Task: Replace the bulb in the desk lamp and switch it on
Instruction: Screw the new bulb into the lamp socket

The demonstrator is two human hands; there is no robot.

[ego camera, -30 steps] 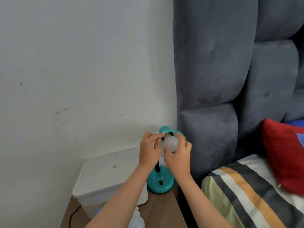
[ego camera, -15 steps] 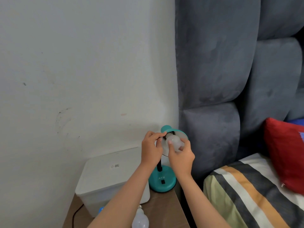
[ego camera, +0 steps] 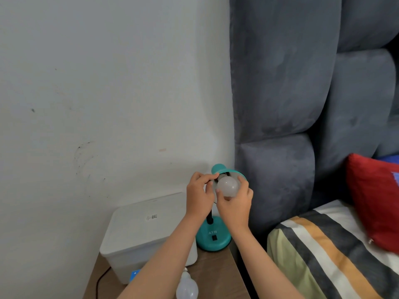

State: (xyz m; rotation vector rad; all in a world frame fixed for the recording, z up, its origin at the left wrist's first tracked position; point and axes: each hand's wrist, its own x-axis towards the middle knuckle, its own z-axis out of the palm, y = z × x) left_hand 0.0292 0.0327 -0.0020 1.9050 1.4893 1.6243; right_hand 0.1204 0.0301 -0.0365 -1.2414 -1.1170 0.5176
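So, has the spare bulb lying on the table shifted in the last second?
No. The spare bulb lies at the same spot by the front corner of the white box; only the camera view has drifted slightly.

You see the teal desk lamp (ego camera: 213, 236) standing on its round base at the far right corner of the wooden bedside table, its shade (ego camera: 226, 172) tilted towards you. A frosted white bulb (ego camera: 227, 186) sits at the mouth of the shade. A second white bulb (ego camera: 187, 287) lies on the table, near the front edge, its metal cap pointing away from you.
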